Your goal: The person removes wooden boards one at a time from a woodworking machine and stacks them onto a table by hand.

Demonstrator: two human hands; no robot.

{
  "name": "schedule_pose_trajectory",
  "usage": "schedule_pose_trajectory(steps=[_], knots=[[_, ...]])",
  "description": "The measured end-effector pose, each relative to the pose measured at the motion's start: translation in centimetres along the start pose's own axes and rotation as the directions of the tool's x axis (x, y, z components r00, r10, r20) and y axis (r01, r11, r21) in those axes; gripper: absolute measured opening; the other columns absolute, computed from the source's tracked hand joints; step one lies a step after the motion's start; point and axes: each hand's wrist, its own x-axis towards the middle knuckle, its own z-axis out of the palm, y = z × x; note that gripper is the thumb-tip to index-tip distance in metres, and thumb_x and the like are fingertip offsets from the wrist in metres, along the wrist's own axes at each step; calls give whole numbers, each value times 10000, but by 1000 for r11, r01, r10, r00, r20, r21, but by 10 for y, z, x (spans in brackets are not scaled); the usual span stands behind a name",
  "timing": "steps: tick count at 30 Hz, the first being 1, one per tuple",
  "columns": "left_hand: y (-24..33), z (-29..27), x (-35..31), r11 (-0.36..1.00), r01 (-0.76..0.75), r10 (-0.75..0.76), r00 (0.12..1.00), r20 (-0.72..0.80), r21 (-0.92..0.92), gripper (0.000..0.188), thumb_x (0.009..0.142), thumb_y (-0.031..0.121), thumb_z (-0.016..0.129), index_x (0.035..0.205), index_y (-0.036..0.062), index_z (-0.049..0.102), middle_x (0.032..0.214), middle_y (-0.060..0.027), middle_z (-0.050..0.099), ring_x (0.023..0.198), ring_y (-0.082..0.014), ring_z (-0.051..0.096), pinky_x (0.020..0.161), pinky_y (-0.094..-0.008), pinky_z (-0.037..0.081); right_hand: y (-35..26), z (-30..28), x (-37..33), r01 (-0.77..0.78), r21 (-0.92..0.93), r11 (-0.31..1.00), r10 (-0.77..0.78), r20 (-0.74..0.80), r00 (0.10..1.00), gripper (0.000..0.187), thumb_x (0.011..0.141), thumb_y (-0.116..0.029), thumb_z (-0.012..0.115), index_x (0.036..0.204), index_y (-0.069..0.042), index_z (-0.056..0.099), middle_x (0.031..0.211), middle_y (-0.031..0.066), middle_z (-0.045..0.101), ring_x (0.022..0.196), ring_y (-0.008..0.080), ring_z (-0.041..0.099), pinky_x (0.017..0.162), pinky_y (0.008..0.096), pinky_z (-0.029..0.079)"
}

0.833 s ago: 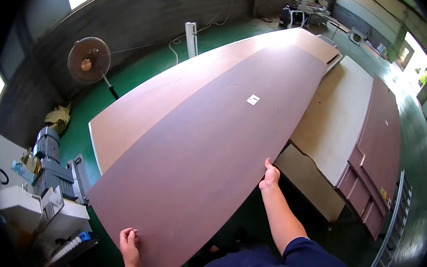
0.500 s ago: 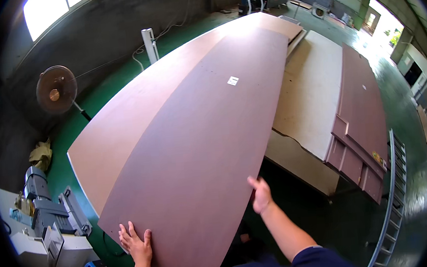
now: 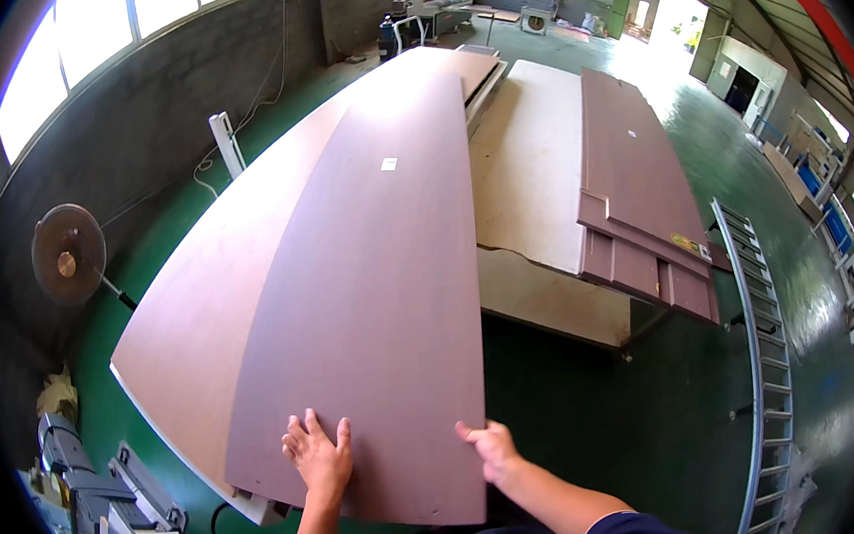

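Observation:
A long mauve-brown board (image 3: 380, 301) lies lengthwise before me, with a small white label (image 3: 389, 165) toward its far end. Underneath it, a larger tan board (image 3: 189, 306) shows along the left side. My left hand (image 3: 322, 456) rests palm down on the mauve board near its close end, fingers spread. At the board's right edge, my right hand (image 3: 496, 450) has its thumb on the top face and its fingers curled at the edge, partly hidden below it.
Right of the board stands a pale-topped table (image 3: 525, 169) with stacked mauve panels (image 3: 635, 170). A metal roller rack (image 3: 760, 361) runs along the right. A round fan (image 3: 70, 253) stands left, with grey machinery (image 3: 105, 503) near lower left. The floor is green.
My view has shifted, bringing the board's near end into sight. My left hand has moved from near the board's left edge inward. My right hand's thumb now lies over the right edge.

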Motion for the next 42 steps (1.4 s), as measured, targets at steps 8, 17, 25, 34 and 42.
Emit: schedule_pose_trajectory(steps=[8, 17, 25, 34, 42], knots=[[14, 32, 39, 982, -8, -11, 995, -98, -187, 608, 841, 414, 645, 1194, -43, 454, 1241, -226, 425, 1162, -397, 420, 983, -474, 350, -100, -142, 44, 272, -306, 912, -286, 0, 958, 387, 840, -208, 708, 1077, 71, 582, 1021, 172, 657, 900, 232, 647, 801, 354, 519], [13, 33, 98, 768, 416, -318, 907, 275, -487, 665, 865, 531, 563, 995, -116, 641, 991, -256, 657, 974, -309, 636, 847, -382, 469, -84, -162, 7, 105, -458, 883, -164, -89, 982, 438, 836, -256, 692, 1115, 63, 580, 1083, 184, 643, 993, 256, 625, 881, 380, 487], [14, 47, 124, 663, 421, -313, 907, 281, -619, 711, 904, 534, 492, 906, -166, 616, 836, -226, 661, 796, -268, 620, 726, -413, 459, -170, -95, 98, 176, -443, 879, -229, -67, 971, 537, 825, -355, 655, 1118, 64, 492, 1211, 223, 549, 1112, 299, 547, 904, 437, 448], [43, 42, 132, 800, 415, -355, 909, 217, -434, 703, 921, 553, 447, 881, -122, 639, 789, -224, 655, 797, -316, 631, 740, -405, 459, -184, -76, 137, 145, -697, 702, -441, -266, 857, 500, 808, -429, 631, 887, 62, 578, 957, 222, 641, 899, 334, 620, 795, 392, 483], [38, 66, 135, 681, 348, -344, 929, 138, -644, 633, 935, 497, 471, 980, -108, 649, 903, -189, 683, 852, -260, 628, 787, -367, 459, -183, -93, 145, 211, -632, 746, -474, -280, 835, 442, 803, -387, 623, 883, 48, 607, 866, 180, 647, 842, 305, 615, 745, 374, 467]])
